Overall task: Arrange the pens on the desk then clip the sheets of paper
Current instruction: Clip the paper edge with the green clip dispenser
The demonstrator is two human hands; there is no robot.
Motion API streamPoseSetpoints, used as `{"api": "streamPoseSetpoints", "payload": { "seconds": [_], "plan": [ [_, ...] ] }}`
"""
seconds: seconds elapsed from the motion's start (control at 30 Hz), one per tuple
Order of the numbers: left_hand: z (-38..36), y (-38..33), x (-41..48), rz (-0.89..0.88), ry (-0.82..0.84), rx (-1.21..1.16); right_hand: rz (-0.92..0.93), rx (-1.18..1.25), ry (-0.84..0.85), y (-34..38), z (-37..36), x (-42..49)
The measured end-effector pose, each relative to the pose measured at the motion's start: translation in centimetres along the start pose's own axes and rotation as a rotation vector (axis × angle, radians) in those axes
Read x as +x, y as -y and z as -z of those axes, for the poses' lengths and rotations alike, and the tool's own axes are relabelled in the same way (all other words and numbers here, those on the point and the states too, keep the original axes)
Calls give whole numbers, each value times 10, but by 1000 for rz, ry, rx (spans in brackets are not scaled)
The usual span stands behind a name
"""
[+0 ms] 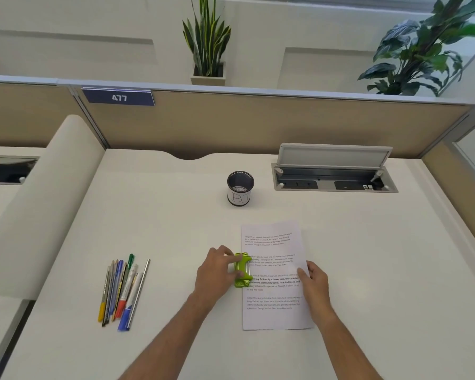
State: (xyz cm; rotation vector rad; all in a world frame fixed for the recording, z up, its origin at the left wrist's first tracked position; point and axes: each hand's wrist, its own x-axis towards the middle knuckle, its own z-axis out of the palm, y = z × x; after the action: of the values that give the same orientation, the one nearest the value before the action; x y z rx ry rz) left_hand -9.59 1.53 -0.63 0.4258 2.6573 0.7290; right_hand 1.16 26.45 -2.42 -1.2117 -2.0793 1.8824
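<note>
Centre frame: my left hand (pixel 217 270) pinches the green clip (pixel 243 270), stiff and springy, at the left edge of the sheets (pixel 274 275). Right hand (pixel 314 281) flat, pinning the thin, slippery paper. Pens (pixel 122 290) lower left on the bench (pixel 176 229).

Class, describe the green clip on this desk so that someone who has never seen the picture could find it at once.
Start at the printed sheets lying on the white desk, in front of the black cup. At the sheets' left edge the left hand holds the clip. It is the only bright green thing there, short and wide, unlike the thin pens far to the left.
</note>
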Motion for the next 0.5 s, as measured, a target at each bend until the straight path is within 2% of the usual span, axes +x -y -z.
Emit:
{"api": "streamPoseSetpoints", "payload": {
  "seconds": [0.5],
  "plan": [
    [-1,3,8,180,69,72,12,-40,-41,-11,-5,3]
  ]
}}
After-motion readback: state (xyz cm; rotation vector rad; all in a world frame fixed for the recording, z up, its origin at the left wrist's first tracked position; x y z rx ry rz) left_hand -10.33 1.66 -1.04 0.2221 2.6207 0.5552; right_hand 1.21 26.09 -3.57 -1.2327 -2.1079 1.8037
